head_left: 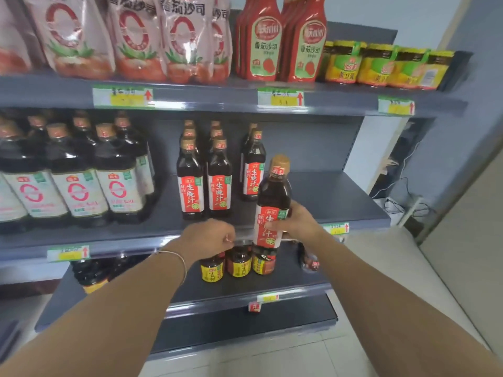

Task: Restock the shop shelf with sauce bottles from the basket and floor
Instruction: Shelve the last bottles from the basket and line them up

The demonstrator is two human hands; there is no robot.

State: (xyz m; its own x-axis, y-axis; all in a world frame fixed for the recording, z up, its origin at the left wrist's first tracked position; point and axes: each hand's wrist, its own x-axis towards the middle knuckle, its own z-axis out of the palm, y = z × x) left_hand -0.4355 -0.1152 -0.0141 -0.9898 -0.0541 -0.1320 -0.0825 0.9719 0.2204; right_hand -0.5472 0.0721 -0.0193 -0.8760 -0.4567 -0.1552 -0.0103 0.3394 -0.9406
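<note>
My right hand [295,223] grips a dark sauce bottle [272,197] with a red label and gold cap, upright in front of the middle shelf [340,197]. The bottle hangs just before the shelf's front edge, right of three rows of matching bottles [220,180]. My left hand [211,236] hovers at the shelf's front edge with curled fingers and holds nothing. No basket is in view.
Large dark bottles [73,175] fill the left of the middle shelf. Small jars [238,261] stand on the lower shelf under my hands. Red pouches and ketchup bottles [283,39] line the top shelf. Bare shelf lies right of the bottle rows. Cables lie on the floor at right.
</note>
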